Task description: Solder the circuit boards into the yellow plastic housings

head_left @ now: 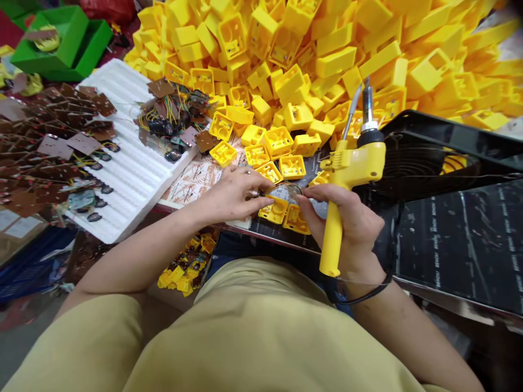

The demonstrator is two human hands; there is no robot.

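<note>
My right hand [355,218] is closed around a yellow soldering gun [335,234], its metal tip pointing up and away from me. The thumb and forefinger of that hand also pinch the end of some thin wires [288,186]. Across from it, my left hand [231,195] has its fingers bent in on the other end of these wires; the exact hold is partly hidden. Right below the wires lies an open yellow plastic casing [273,211], beside another casing [296,219] at the table edge. Several more casings stand just beyond my fingertips.
A large heap of yellow casings [286,32] covers the back. At left, a white foam tray [131,190] carries brown circuit boards [44,152] and wired parts [169,122]. Green bins [61,46] stand behind it. A black fan-like frame [408,158] is close on the right.
</note>
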